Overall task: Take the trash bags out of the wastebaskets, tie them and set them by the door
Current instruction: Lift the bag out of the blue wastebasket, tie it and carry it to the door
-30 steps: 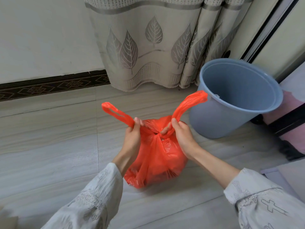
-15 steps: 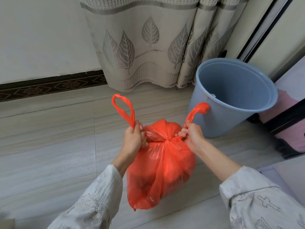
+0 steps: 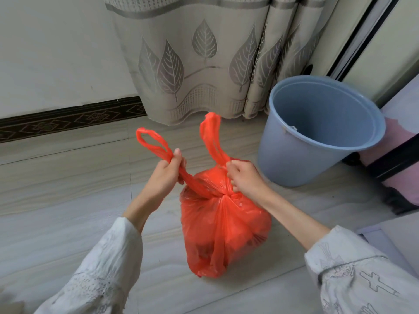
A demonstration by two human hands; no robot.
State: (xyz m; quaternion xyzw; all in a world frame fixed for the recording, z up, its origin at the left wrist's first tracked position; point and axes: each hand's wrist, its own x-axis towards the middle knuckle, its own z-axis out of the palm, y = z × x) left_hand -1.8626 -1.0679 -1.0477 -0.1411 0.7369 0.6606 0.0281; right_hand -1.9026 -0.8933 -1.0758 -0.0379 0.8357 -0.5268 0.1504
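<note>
1. Pale floor tiles (image 3: pixel 68 200) fill the room's lower half, and on them, at the centre, sits the red trash bag (image 3: pixel 224 234), neck gathered into a first knot.
2. Half a second ago the bag hung lifted off the floor; now its base rests down again and the two handles stand up slack, so the knot is cinched and a second tie looks ready.
3. At 10 o'clock of the knot, the left hand (image 3: pixel 166 175) has its grip closed around the left handle (image 3: pixel 152 141).
4. At 1 o'clock, the right hand (image 3: pixel 243 177) pinches the right handle (image 3: pixel 212 137) at its root.
5. Further out at 2 o'clock stands the blue wastebasket (image 3: pixel 301 159), unlined; the leaf-print curtain (image 3: pixel 204 64) hangs at 12 o'clock.
6. No door is clearly identifiable, so carrying remains.
</note>
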